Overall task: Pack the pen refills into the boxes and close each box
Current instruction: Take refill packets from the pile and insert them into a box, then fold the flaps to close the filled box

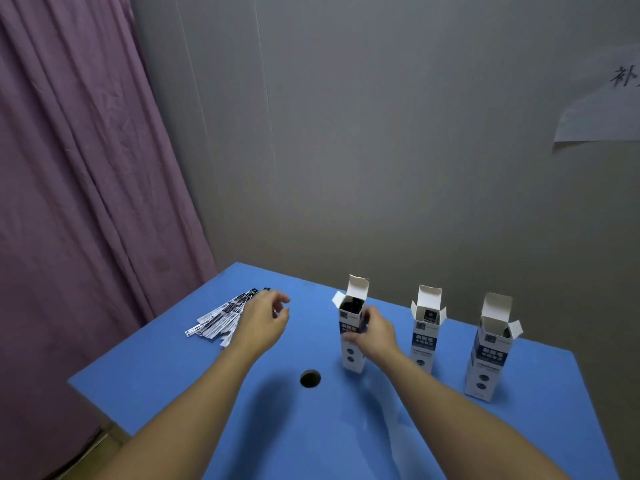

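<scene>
Three tall white-and-navy boxes stand upright with top flaps open on the blue table (346, 438). My right hand (375, 332) grips the left box (351, 355) around its middle; dark refills show inside its mouth. The middle box (425, 341) and the right box (490, 358) stand untouched. A fan of packaged pen refills (220, 318) lies at the table's far left. My left hand (265, 318) hovers over the right end of that pile with fingers loosely curled, holding nothing that I can see.
A round cable hole (310, 378) is in the table in front of the left box. A purple curtain (86, 202) hangs at the left, and a grey wall stands behind with a paper sheet (602, 102) at the right.
</scene>
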### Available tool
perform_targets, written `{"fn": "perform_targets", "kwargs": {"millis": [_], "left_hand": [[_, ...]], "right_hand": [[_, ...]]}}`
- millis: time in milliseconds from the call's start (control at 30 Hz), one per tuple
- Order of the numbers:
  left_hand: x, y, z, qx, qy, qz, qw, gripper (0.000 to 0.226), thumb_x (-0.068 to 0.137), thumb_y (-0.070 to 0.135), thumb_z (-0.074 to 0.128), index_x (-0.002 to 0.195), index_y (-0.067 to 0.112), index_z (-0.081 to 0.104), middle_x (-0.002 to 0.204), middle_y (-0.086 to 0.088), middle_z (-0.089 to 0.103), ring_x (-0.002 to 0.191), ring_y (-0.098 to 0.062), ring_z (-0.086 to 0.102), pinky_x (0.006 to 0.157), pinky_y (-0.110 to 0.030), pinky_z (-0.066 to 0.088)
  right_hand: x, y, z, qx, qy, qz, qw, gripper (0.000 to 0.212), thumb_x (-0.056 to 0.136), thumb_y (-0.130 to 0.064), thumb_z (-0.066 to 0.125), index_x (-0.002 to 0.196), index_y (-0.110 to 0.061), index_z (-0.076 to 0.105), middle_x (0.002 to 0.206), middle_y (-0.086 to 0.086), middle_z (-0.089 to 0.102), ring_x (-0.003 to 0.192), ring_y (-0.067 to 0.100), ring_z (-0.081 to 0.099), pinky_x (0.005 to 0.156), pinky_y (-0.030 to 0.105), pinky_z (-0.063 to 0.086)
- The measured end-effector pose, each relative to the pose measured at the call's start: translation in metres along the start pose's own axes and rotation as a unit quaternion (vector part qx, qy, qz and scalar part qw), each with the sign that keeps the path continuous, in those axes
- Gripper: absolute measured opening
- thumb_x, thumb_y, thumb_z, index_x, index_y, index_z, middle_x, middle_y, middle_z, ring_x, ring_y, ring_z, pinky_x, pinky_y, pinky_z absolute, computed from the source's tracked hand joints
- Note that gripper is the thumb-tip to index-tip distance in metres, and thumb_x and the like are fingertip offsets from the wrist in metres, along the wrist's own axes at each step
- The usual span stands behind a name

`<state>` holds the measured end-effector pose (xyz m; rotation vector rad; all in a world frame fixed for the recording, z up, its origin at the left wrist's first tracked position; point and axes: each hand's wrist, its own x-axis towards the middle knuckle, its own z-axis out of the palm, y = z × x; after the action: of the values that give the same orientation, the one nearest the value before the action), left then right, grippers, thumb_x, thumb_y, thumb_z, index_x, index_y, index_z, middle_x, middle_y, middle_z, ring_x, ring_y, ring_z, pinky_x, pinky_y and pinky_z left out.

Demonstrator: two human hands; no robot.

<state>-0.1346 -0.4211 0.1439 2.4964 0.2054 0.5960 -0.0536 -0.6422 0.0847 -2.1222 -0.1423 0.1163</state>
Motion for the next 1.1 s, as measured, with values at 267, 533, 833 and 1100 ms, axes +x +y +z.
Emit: {"fn": "perform_targets", "kwargs": {"millis": [267,533,833,1100], "left_hand": [[-0.047,-0.088,-0.021,0.124,-0.078,-0.129,0.981,0.025,0.089,0.021,0.059,0.113,0.022,0.067,0.093,0.008,0.063,0.087,-0.014,0.06,0.08,-0.029,0.049],[-0.072,-0.114,-0.025,0.152,-0.098,-0.18,0.967,0.031,0.092,0.024,0.059,0.123,0.019,0.062,0.1,0.002,0.061,0.093,-0.016,0.059,0.083,-0.029,0.048],[-0.082,-0.147,-0.046,0.149,-0.109,-0.195,0.963,0.04,0.094,0.028,0.058,0.133,0.018,0.057,0.113,0.0,0.06,0.102,-0.017,0.058,0.088,-0.031,0.05],[-0.098,-0.194,-0.11,0.181,-0.118,-0.182,0.959,0.045,0.093,0.036,0.056,0.137,0.023,0.054,0.131,0.001,0.057,0.119,-0.018,0.055,0.096,-0.035,0.049]], "right_hand": [[0.028,0.016,0.006,-0.032,-0.001,0.028,0.999,0.045,0.08,-0.018,0.082,0.109,-0.018,0.047,0.11,0.004,0.065,0.107,0.027,0.062,0.08,0.036,0.05],[0.031,0.02,0.006,-0.082,-0.049,0.089,0.991,0.063,0.086,-0.019,0.077,0.133,-0.005,0.038,0.126,0.015,0.058,0.118,0.034,0.057,0.076,0.033,0.043],[-0.028,0.011,0.052,-0.275,-0.102,0.166,0.942,0.038,0.092,-0.019,0.056,0.126,-0.004,0.051,0.121,0.009,0.059,0.107,0.026,0.061,0.074,0.029,0.051],[-0.057,-0.057,0.119,-0.367,-0.145,0.02,0.919,0.03,0.09,-0.023,0.051,0.116,-0.011,0.043,0.129,0.013,0.052,0.12,0.032,0.051,0.092,0.036,0.047]]}}
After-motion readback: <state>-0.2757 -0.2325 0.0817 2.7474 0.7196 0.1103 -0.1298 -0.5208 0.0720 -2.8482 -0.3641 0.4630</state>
